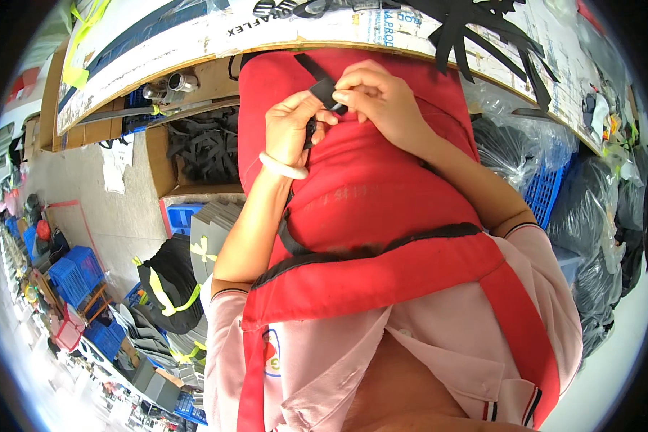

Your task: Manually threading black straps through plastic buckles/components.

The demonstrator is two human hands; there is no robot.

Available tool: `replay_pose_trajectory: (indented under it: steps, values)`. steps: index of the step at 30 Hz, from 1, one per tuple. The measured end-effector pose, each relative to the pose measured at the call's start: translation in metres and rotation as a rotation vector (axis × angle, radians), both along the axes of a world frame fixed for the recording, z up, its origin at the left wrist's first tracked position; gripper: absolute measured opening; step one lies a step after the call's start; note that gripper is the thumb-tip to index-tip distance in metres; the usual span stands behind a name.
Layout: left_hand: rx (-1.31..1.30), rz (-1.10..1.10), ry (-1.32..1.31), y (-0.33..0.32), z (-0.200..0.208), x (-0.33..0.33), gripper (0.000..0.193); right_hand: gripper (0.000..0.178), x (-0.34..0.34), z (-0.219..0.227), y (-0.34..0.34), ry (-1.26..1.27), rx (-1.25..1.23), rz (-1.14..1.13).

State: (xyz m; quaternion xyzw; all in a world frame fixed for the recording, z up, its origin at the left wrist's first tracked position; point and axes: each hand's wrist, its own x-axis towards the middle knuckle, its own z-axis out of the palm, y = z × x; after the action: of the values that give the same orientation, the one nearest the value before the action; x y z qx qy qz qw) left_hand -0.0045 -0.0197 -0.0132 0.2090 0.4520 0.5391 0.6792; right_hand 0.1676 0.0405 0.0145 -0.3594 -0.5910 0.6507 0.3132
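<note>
A black strap [322, 92] is pinched by the fingers of both the left hand [291, 126] and right hand [378, 97], just below the tabletop [194, 43] edge.

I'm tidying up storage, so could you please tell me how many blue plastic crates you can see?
At least 5: one at right beside the bagged goods, one under the table by the cardboard box, and three at lower left. More may be hidden.

1. Bright, even daylight, no hard shadows.
2. Lower left corner washed out w/ glare, floor there nearly white.
3. Heavy fisheye bend: long pale wooden workbench edge [194, 54] curves, black vignette round rim.
4. Centre sharp, edges soft/smeared.
</note>
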Motion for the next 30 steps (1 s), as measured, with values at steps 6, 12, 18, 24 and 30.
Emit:
replay_pose_trajectory:
  steps: [6,12,18,24,30]
  values:
    - [0.082,0.218,0.225,0.001,0.017,0.008,0.019,0.012,0.01,0.039,0.003,-0.244,0.23,0.112]
    - [0.142,0.234,0.317,-0.004,0.016,0.011,0.018,0.02,0.011,0.024,0.008,-0.294,-0.211,0.251]
    - [0.193,0.215,0.346,-0.003,0.017,0.004,0.017,0.024,0.005,0.006,0.006,-0.102,-0.337,0.213]
    - [0.221,0.177,0.355,-0.007,0.014,0.006,0.016,0.02,0.002,0.002,0.009,-0.028,-0.312,0.127]
    - [0.199,-0.005,0.425,-0.019,0.034,-0.014,0.012,0.02,-0.005,-0.014,0.016,0.137,-0.416,0.302]
